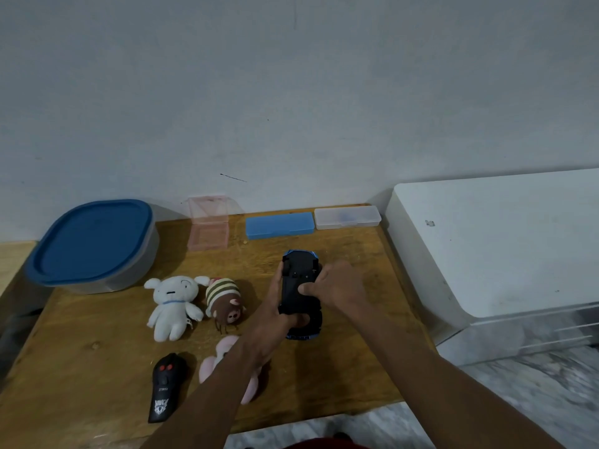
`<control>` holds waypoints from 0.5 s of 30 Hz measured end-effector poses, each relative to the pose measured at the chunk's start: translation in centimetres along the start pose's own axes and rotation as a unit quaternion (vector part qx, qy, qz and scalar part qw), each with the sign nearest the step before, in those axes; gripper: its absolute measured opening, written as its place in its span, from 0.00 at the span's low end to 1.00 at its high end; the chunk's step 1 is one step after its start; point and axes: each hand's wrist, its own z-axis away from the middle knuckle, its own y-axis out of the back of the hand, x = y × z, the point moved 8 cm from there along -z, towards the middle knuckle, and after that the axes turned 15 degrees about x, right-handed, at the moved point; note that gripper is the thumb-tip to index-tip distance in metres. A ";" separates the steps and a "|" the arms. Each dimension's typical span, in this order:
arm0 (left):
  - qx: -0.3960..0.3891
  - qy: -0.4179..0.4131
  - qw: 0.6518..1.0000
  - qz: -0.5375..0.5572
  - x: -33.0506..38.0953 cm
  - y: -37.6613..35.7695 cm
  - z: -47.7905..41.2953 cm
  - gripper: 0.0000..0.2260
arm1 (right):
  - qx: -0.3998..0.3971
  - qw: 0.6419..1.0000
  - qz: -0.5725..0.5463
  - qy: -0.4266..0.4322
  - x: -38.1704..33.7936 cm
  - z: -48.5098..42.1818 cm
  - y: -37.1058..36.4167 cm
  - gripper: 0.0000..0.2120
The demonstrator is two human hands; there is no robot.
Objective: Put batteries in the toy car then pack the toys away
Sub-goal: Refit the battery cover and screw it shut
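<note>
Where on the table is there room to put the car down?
Bare wood lies at the front left of the table, in front of the tub and left of the remote. More lies behind the car, before the blue case and clear case. The middle is crowded: the white soft toy, striped soft toy and pink soft toy huddle there.

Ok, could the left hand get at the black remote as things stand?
Probably yes, but not while busy: the left hand grips the upturned toy car. The black remote lies uncovered on the table just left of that forearm, with only the pink plush between.
</note>
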 end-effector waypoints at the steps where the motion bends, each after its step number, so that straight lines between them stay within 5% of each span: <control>1: 0.001 -0.004 1.000 -0.001 0.2 -0.2 0.1 0.48 | -0.004 1.000 -0.002 -0.007 0.1 0.0 0.1 0.19; 15: -0.028 -0.004 0.999 -0.042 0.3 -1.8 0.7 0.48 | 0.016 0.982 -0.138 -0.127 3.5 0.1 1.3 0.13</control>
